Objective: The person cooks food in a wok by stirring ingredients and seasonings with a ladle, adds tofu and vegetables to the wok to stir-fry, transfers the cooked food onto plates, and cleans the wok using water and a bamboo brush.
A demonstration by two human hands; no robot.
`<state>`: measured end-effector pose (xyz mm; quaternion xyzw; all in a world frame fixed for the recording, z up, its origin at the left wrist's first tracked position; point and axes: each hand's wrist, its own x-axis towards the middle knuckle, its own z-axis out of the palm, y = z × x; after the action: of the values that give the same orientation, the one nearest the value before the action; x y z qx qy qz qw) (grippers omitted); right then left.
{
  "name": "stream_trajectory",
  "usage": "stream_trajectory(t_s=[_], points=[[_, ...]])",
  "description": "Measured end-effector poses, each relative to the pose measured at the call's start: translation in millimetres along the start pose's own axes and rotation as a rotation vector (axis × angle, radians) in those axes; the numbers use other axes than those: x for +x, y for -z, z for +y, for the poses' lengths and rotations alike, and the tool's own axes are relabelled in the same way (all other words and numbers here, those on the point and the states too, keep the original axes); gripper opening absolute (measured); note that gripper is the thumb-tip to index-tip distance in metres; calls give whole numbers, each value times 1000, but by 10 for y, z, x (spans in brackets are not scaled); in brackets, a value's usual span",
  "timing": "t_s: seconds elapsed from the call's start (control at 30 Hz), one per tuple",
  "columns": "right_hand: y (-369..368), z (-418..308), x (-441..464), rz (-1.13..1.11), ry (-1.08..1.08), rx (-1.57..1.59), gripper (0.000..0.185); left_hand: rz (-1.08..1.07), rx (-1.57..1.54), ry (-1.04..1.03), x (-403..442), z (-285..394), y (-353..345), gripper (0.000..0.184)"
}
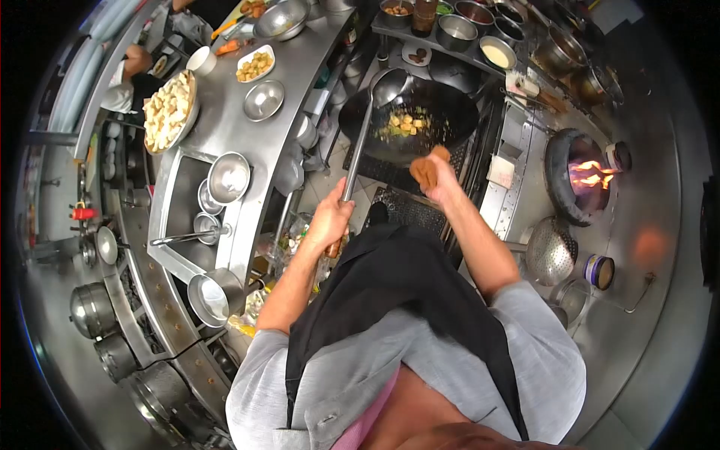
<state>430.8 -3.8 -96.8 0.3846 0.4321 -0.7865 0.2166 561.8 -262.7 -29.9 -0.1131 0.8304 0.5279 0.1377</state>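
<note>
A large black wok (367, 124) holds yellowish cubes of food (406, 124) with small green bits. My left hand (332, 215) is wrapped round the handle of a long metal ladle (360, 150), whose bowl is over the far left part of the wok. At the wok's near right edge, my right hand (441, 180) is closed on a brown cloth (426, 172). The cloth hides the part of the rim under it.
A lit burner (591, 176) with flames stands at the right, near a perforated strainer (553, 251). Bowls and pots line the back shelf. On the left steel counter (289, 97) are a basket of pale chunks (169, 112), metal bowls and a sink. Another person's arm (137, 60) shows at upper left.
</note>
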Motion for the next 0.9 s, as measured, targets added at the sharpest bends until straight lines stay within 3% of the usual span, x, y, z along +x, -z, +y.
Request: stream_trajectory(t_s=[0.03, 0.1, 0.17, 0.23, 0.27, 0.3, 0.37, 0.43, 0.5, 0.57, 0.6, 0.7, 0.77, 0.9], points=[[131, 14, 70, -83, -19, -5, 22, -92, -119, 162, -27, 160, 18, 64], [713, 139, 436, -239, -60, -14, 20, -106, -261, 191, -44, 108, -6, 67], [965, 233, 621, -560, -3, -8, 22, -132, -298, 236, -83, 201, 74, 66], [832, 379, -32, -174, 244, -158, 25, -178, -324, 267, -114, 199, 154, 68], [1116, 621, 123, -128, 323, -303, 29, -200, -321, 267, -104, 119, 169, 69], [1287, 816, 166, -149, 600, -396, 32, -222, -319, 267, -67, 92, 151, 70], [1360, 915, 257, -21, 588, -643, 34, -215, -376, 389, 8, 162, -106, 72], [1162, 791, 448, -106, 493, -408, 24, -261, -605, 473, 197, 156, -442, 71], [746, 357, 279, -87, 234, -187, 15, -336, -914, 492, 424, 121, -767, 47], [657, 249, 139, -104, 104, -68, 18, -531, -1359, 578, 665, -11, -963, 14], [790, 348, 288, -174, 78, -16, 18, -587, -1437, 594, 658, 63, -981, 7], [1207, 596, 604, -260, 22, 78, 17, -622, -1400, 555, 512, 133, -886, 5], [1008, 367, 77, -157, 18, 64, 17, -650, -1431, 528, 409, 145, -762, 4], [1060, 295, 107, -146, 33, 62, 24, -595, -1430, 456, 219, 317, -326, 9]])
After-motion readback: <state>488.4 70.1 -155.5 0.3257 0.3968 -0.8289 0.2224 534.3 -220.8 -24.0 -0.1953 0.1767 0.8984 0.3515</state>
